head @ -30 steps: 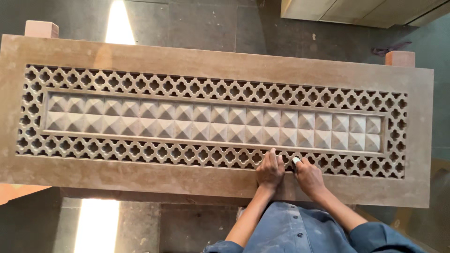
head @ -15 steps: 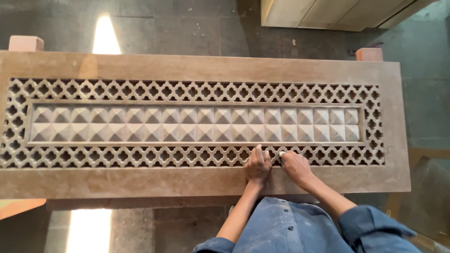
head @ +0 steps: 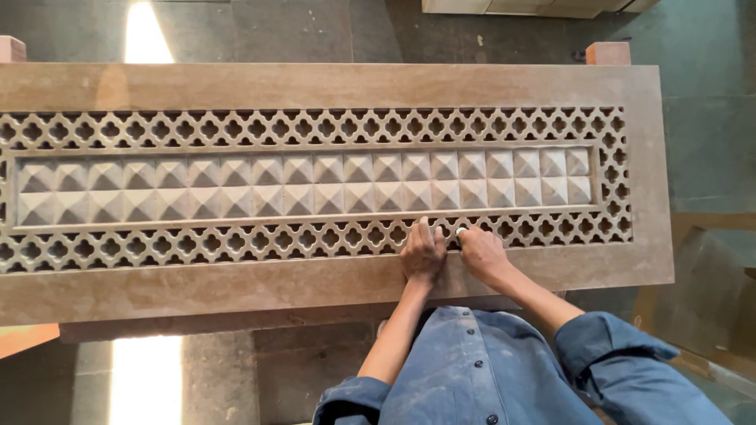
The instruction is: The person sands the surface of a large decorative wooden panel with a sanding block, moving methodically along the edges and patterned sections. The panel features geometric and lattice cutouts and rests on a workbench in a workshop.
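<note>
Change: panel (head: 331,86) is seen shifted leftward in view against the earlier frames; hands kept at the lower lattice band.
Left hand (head: 422,250): laid flat, fingers spread on the lattice; nothing gripped.
Right hand (head: 480,252): curled, a small pale object (head: 461,232) pinched at the fingertips; kind cannot be told.
Panel: long axis left to right, directly ahead of both hands; both are touching it.
Near edge: plain border (head: 236,287) just below the hands.
Room: long lattice run open to the left, shorter to the right; floor (head: 315,31) beyond.
</note>
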